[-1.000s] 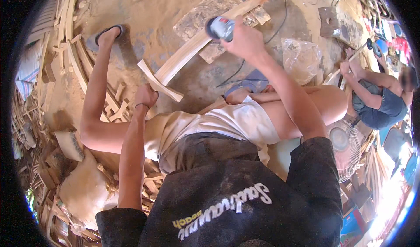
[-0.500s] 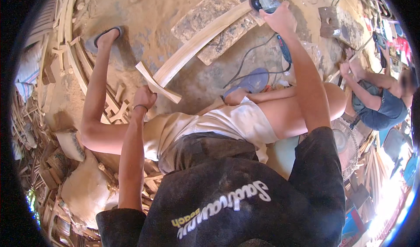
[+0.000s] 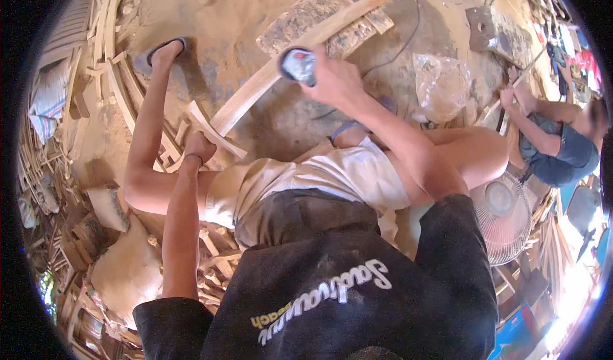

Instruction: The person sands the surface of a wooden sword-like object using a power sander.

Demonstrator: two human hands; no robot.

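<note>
A pale wooden sword (image 3: 248,96) lies slanted, its long curved blade reaching away to the upper right and resting on a rough wooden block (image 3: 287,25). My left hand (image 3: 200,147) is closed around its grip, just behind the curved crossguard (image 3: 221,136). My right hand (image 3: 337,78) is wrapped around an angle grinder (image 3: 298,65), whose round dark head is over the middle of the blade. Whether the disc touches the wood is hidden. Most of the grinder's body is hidden behind my right hand and forearm.
A power cord (image 3: 408,41) runs over the dusty ground. A clear plastic bag (image 3: 442,87) lies right of my right arm. Carved wood pieces (image 3: 115,98) are piled at left. A fan (image 3: 503,213) stands at lower right, and another person (image 3: 554,136) sits at far right.
My right hand has drawn the grinder from the blade's far end back toward me, down and left to mid-blade. My left hand keeps the grip, shifted slightly left.
</note>
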